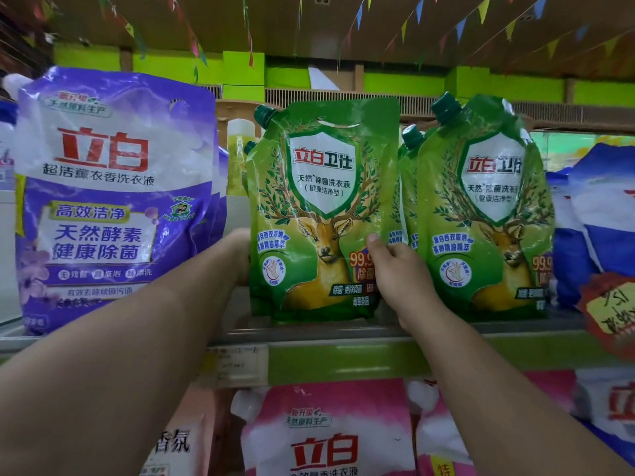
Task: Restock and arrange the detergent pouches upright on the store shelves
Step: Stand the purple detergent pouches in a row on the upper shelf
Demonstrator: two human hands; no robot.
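Observation:
A green detergent pouch [321,207] with a deer picture stands upright on the upper shelf [343,333]. My left hand [238,255] grips its left edge, fingers hidden behind it. My right hand [400,273] grips its right edge, thumb on the front. Another green pouch [484,207] stands upright just to the right, with one more partly hidden behind it. A large purple pouch [110,197] stands at the left.
Blue and white pouches [598,214] lean at the right of the shelf, behind a red price tag [611,314]. A pale bottle [238,159] stands behind the pouches. Pink pouches [330,431] fill the lower shelf. A price label [237,365] hangs on the shelf edge.

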